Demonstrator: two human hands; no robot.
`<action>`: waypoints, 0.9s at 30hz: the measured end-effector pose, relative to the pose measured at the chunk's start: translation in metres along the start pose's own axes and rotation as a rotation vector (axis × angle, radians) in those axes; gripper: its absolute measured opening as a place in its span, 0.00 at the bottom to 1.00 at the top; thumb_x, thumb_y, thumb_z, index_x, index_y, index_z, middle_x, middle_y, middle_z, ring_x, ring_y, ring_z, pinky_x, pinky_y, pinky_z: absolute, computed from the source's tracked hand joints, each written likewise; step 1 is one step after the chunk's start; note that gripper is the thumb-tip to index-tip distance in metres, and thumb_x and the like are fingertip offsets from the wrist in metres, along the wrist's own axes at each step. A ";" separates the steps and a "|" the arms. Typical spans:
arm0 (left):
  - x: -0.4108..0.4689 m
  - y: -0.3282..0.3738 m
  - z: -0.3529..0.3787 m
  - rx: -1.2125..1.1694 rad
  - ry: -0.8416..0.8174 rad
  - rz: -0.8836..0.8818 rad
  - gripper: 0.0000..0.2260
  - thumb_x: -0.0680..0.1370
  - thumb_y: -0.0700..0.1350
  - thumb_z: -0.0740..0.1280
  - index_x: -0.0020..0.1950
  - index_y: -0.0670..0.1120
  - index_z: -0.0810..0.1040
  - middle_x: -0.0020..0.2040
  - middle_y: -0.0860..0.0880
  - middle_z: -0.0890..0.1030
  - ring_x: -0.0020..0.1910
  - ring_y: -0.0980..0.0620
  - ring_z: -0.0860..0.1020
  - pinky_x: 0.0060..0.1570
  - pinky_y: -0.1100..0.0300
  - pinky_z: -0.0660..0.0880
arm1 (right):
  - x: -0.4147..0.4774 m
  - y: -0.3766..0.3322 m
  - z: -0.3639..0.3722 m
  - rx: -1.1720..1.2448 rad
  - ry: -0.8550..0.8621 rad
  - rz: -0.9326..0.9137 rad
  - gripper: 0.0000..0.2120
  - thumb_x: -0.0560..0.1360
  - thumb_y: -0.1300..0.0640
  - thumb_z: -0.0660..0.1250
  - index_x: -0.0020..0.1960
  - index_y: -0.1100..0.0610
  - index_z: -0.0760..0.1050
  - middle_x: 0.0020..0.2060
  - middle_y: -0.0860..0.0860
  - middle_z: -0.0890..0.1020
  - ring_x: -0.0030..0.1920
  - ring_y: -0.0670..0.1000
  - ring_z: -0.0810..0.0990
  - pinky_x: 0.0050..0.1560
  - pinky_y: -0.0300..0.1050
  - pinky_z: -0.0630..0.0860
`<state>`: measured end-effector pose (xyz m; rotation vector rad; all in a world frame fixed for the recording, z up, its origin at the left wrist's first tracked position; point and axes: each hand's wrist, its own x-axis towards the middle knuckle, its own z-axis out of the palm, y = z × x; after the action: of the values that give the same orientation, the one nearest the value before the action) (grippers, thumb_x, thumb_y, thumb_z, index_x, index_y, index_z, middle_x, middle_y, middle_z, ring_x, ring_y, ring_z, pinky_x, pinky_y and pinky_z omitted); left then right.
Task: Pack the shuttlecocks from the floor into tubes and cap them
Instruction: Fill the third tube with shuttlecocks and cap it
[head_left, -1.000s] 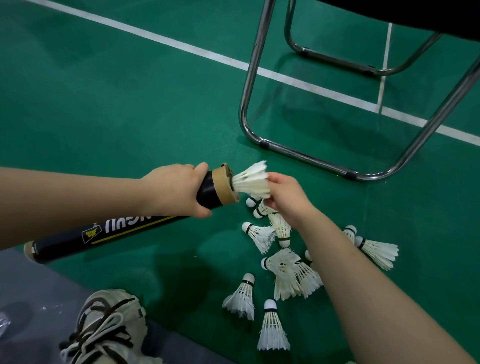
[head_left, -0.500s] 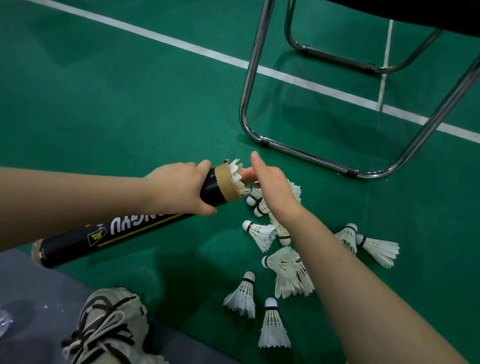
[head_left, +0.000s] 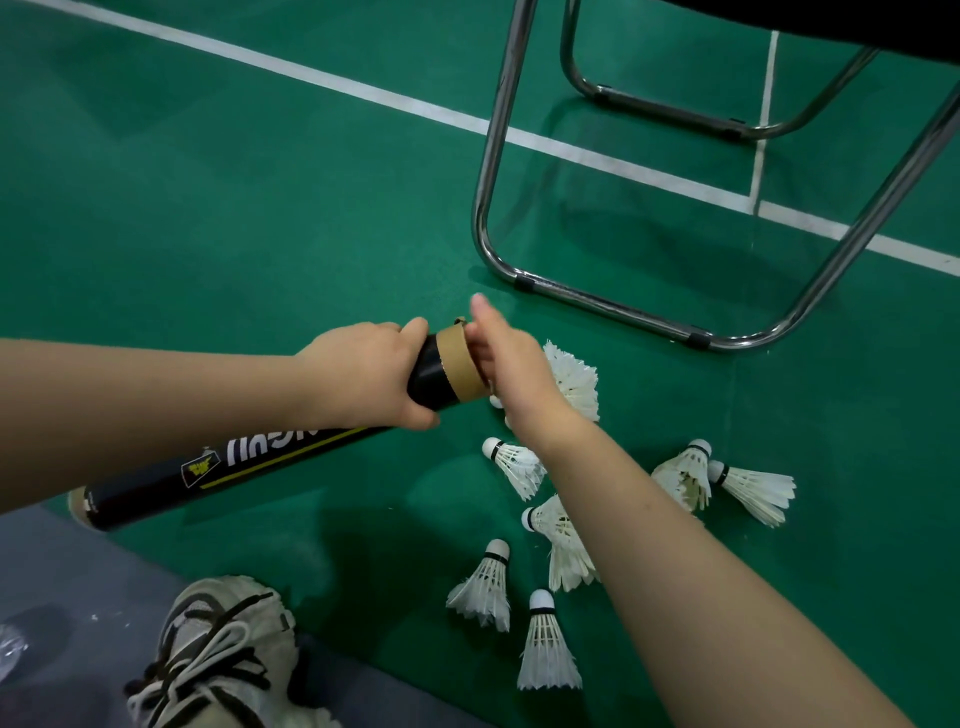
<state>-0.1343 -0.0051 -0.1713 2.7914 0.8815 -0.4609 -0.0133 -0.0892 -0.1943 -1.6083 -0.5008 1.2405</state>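
Observation:
My left hand (head_left: 363, 376) grips a long black tube (head_left: 244, 460) with yellow-and-white print, just behind its brown cardboard mouth band (head_left: 460, 366). The tube lies slanted above the green floor, mouth toward the right. My right hand (head_left: 511, 364) presses against the tube's mouth, one finger pointing up; no feathers show outside the mouth. Several white feather shuttlecocks (head_left: 519, 467) with black-banded cork heads lie scattered on the floor below and right of my right hand, partly hidden by my right forearm.
A chrome tube chair frame (head_left: 613, 306) stands on the floor just beyond the hands. White court lines (head_left: 363, 93) cross the green floor. A laced sneaker (head_left: 218, 660) sits at the bottom left on a grey mat (head_left: 67, 577).
The shuttlecock that stuck out of the tube's mouth has gone inside. My right hand moved left against the mouth. The left hand kept its grip on the tube.

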 end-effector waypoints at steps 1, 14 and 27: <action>0.001 0.000 0.000 -0.002 0.004 -0.002 0.26 0.64 0.64 0.70 0.47 0.48 0.64 0.39 0.50 0.72 0.38 0.46 0.74 0.36 0.55 0.73 | 0.000 -0.001 -0.005 0.070 0.081 -0.031 0.18 0.78 0.46 0.58 0.39 0.57 0.77 0.37 0.53 0.80 0.39 0.50 0.78 0.43 0.41 0.73; 0.003 0.006 0.004 0.026 -0.030 0.021 0.26 0.65 0.64 0.70 0.48 0.48 0.63 0.40 0.49 0.73 0.39 0.46 0.73 0.35 0.56 0.70 | 0.015 0.075 -0.107 -0.975 0.318 0.293 0.12 0.73 0.58 0.59 0.56 0.51 0.72 0.48 0.50 0.77 0.46 0.52 0.77 0.38 0.44 0.73; 0.008 0.010 0.007 0.021 -0.050 0.023 0.26 0.65 0.64 0.69 0.49 0.48 0.64 0.41 0.50 0.74 0.39 0.47 0.75 0.36 0.55 0.73 | 0.014 0.096 -0.113 -1.008 0.209 0.227 0.07 0.76 0.51 0.63 0.49 0.52 0.76 0.49 0.51 0.78 0.49 0.51 0.75 0.46 0.46 0.74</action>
<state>-0.1242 -0.0105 -0.1795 2.7927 0.8375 -0.5371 0.0703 -0.1691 -0.2884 -2.6643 -0.9098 0.9933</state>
